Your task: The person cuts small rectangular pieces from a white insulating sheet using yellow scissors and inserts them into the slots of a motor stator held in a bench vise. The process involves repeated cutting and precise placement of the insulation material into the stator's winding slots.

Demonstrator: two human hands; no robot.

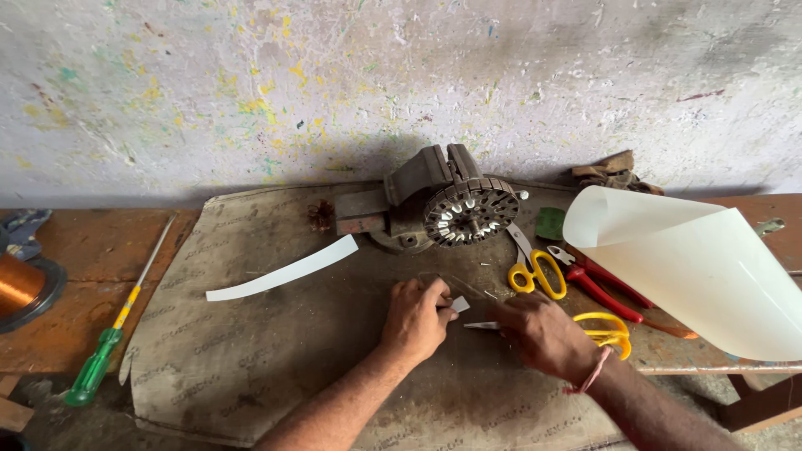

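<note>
The left hand (415,319) is pinching a small white paper piece (459,304) between thumb and fingers, closed on it, low over the middle of the mat (251,367). The right hand (543,336) is sitting just beside it, fingers curled shut around scissors (606,334) with yellow handles; the handles are poking out behind the wrist and the blade tips (480,326) are pointing left, right under the paper piece. Whether the blades are touching the piece, I cannot tell.

Moving outward: above the hands a round motor stator (469,213) is standing clamped in a vise (409,196) at the back of the mat. To its right a second pair of yellow scissors (535,267) is lying flat, and just beside those, red pliers (601,288). A big curled white sheet (702,276) is taking up the right side, overhanging the table (83,250) edge, with a small green scrap (550,224) tucked near its upper corner.

Left of the hands, well apart, a long white strip (284,269) is lying slanted on the mat. Further left, off the mat, a green-handled screwdriver (113,330) is resting on the wood, and a copper wire spool (21,288) is peeking in at the far left edge.
</note>
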